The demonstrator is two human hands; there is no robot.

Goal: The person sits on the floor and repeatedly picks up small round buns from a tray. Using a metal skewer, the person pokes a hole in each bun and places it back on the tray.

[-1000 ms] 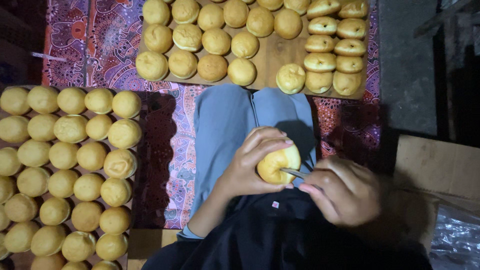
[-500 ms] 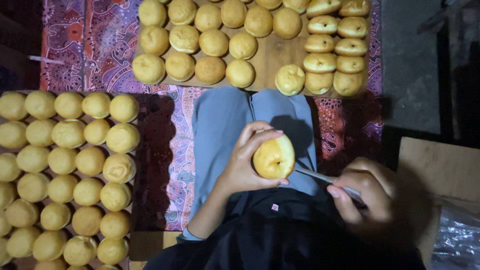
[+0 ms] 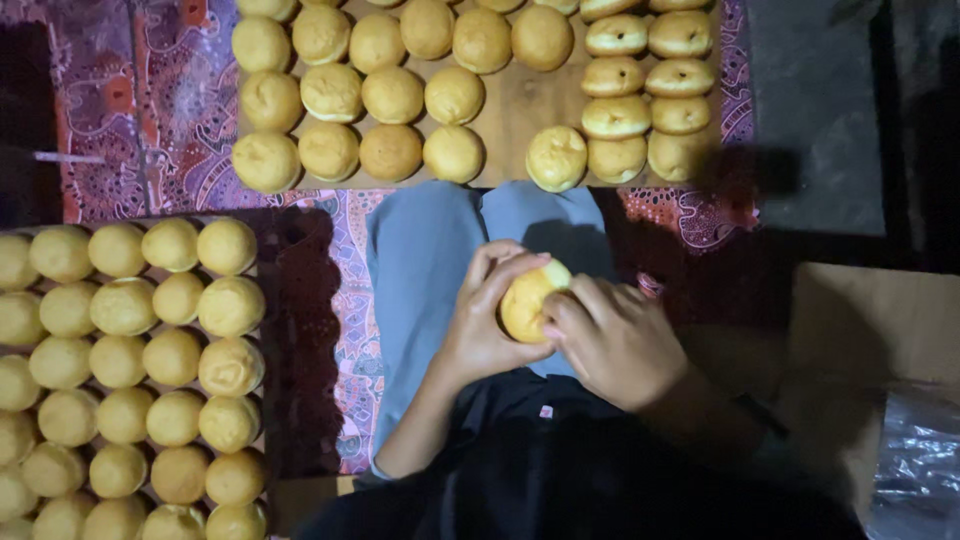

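A bun (image 3: pixel 527 300) is held over the lap, gripped from the left by the left hand (image 3: pixel 487 320); the right hand (image 3: pixel 615 340) is curled against its right side; more buns are laid on a board (image 3: pixel 510 110) ahead and a tray (image 3: pixel 262 215) at left.

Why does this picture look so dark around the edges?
Head view: light falls from above onto the buns on the wooden board and the bun held in both hands; the right side and bottom sink into deep shadow, and the plastic bag shows faint glare.
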